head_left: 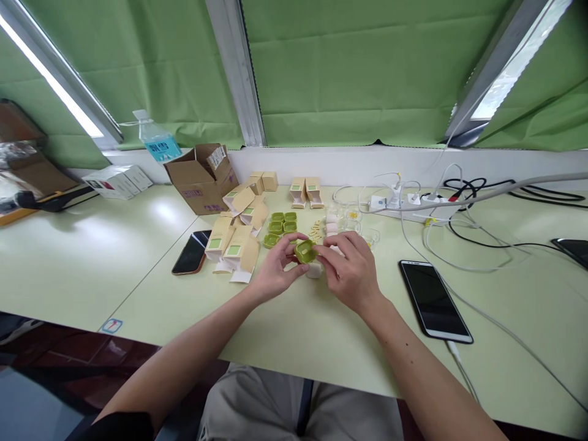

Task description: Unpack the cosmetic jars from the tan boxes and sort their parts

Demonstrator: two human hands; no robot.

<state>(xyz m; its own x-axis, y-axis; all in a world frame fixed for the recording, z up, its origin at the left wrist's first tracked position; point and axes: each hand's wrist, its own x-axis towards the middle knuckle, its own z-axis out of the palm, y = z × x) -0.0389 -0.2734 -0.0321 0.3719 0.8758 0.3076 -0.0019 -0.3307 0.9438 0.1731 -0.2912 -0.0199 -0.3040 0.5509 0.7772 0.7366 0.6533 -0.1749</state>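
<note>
Between thumb and fingers, my left hand holds a small green open case, its hollow facing up. My right hand is closed in a pinch at the case's right edge; anything small between its fingertips is hidden. Just under the hands lies a white rounded piece on the table. Beyond the left hand, several matching green cases stand in rows. Small yellow pieces and a line of pale pink-white blocks sit past the fingers, beside clear round parts.
Opened cream cartons lie left of the cases, near a dark phone. Behind them stand a cardboard box and more cartons. To the right are a charging phone, a power strip and tangled cables.
</note>
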